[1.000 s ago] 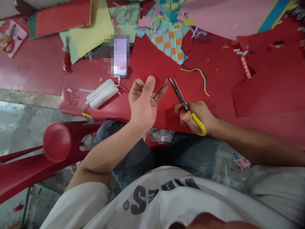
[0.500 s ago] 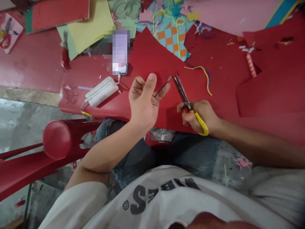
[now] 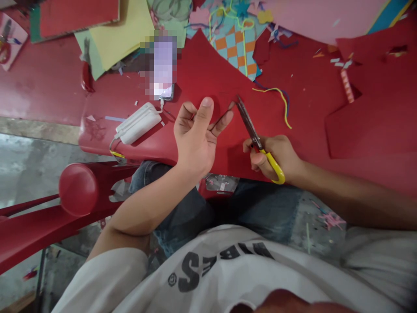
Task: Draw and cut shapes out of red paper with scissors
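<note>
My left hand [image 3: 196,137] pinches the near edge of a large red paper sheet [image 3: 208,78] that lies over the red table [image 3: 48,87] and my lap. Its thumb is raised and its fingers curl around the paper beside a cut line. My right hand [image 3: 276,157] grips yellow-handled scissors [image 3: 256,137]. The blades are nearly together and point away from me into the sheet, their tips just right of my left fingertips.
A white power bank [image 3: 138,124] with a cable lies left of my left hand, a phone [image 3: 161,65] behind it. Yellow and green sheets [image 3: 120,34], a woven orange-blue paper mat [image 3: 239,52], coloured strings [image 3: 276,93] and more red sheets [image 3: 374,113] cover the table. A red chair [image 3: 78,189] stands lower left.
The scissors have advanced a little farther along the cut, away from me. My left hand keeps the same hold on the sheet.
</note>
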The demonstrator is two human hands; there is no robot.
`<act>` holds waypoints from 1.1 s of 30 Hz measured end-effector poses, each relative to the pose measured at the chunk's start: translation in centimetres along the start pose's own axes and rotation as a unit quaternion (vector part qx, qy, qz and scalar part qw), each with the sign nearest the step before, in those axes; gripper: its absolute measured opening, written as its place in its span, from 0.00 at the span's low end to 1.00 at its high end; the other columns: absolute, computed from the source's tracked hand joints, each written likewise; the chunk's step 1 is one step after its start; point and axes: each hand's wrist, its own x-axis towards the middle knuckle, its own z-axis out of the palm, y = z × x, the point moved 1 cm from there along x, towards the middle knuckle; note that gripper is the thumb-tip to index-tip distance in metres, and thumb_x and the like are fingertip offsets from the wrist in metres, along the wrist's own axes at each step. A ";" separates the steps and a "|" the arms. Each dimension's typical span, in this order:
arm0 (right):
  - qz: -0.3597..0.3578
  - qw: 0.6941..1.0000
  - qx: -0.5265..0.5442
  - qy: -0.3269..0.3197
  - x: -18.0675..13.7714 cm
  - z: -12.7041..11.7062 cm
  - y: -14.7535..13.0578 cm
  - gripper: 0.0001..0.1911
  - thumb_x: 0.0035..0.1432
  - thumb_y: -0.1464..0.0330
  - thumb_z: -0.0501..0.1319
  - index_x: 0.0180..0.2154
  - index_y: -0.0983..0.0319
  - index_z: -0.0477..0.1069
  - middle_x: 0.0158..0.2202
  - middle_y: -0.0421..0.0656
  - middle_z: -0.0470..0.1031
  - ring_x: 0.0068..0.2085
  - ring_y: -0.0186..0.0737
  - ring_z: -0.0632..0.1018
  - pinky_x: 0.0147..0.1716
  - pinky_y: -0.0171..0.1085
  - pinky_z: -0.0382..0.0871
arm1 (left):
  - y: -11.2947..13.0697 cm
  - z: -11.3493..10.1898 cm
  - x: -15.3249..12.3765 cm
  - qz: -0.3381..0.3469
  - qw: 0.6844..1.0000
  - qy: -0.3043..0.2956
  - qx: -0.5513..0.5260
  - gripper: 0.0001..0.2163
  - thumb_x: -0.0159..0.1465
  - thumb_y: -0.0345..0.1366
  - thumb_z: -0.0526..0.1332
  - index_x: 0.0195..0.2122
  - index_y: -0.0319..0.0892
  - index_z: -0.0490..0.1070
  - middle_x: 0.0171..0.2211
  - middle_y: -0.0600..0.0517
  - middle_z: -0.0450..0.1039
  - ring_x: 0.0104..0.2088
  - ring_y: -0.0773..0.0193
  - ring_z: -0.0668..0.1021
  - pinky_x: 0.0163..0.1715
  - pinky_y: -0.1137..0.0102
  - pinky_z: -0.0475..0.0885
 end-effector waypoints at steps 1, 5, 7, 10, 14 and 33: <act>0.005 1.000 -0.004 -0.002 0.0 0.0 0.0 0.44 0.67 0.25 0.53 0.42 0.60 0.75 0.21 0.39 0.73 0.19 0.37 0.71 0.23 0.39 0.62 | 0.0 -0.1 0.1 0.004 1.000 -0.002 -0.003 0.10 0.75 0.33 0.71 0.38 0.46 0.71 0.46 0.56 0.82 0.63 0.53 0.85 0.66 0.57 0.82; 0.011 1.000 -0.024 -0.007 0.0 -0.1 -0.5 0.44 0.68 0.26 0.51 0.42 0.60 0.75 0.21 0.39 0.72 0.20 0.37 0.71 0.24 0.39 0.62 | -0.2 -0.4 0.6 0.031 0.999 -0.025 -0.031 0.12 0.74 0.29 0.71 0.38 0.46 0.69 0.39 0.58 0.80 0.48 0.62 0.88 0.58 0.63 0.84; 0.010 1.000 -0.027 -0.002 0.1 -0.2 -0.7 0.43 0.69 0.26 0.51 0.41 0.59 0.75 0.21 0.39 0.72 0.20 0.37 0.71 0.24 0.39 0.62 | -0.3 -0.5 0.7 0.036 0.998 -0.031 -0.041 0.12 0.74 0.27 0.70 0.37 0.46 0.68 0.36 0.58 0.78 0.44 0.65 0.87 0.55 0.66 0.84; 0.015 0.999 -0.033 -0.001 0.1 -0.2 -0.9 0.43 0.69 0.26 0.51 0.40 0.59 0.75 0.21 0.39 0.71 0.20 0.38 0.71 0.25 0.40 0.62 | -0.4 -0.5 0.7 0.037 0.999 -0.022 -0.026 0.12 0.74 0.29 0.71 0.38 0.46 0.68 0.37 0.58 0.78 0.46 0.64 0.87 0.54 0.67 0.84; 0.007 1.000 -0.030 0.005 0.1 -0.1 -1.0 0.42 0.69 0.27 0.52 0.40 0.59 0.75 0.21 0.39 0.70 0.20 0.37 0.69 0.25 0.40 0.60 | -0.2 -0.4 0.6 0.038 0.999 -0.017 -0.003 0.11 0.74 0.30 0.71 0.38 0.47 0.70 0.36 0.58 0.79 0.47 0.63 0.87 0.50 0.68 0.85; 0.010 0.998 -0.070 -0.001 0.4 -0.3 -1.5 0.45 0.67 0.24 0.49 0.39 0.59 0.73 0.22 0.41 0.72 0.21 0.39 0.71 0.27 0.40 0.61 | 0.6 0.1 0.3 0.027 0.999 -0.028 -0.014 0.13 0.76 0.31 0.69 0.38 0.47 0.66 0.35 0.59 0.78 0.43 0.63 0.89 0.49 0.68 0.86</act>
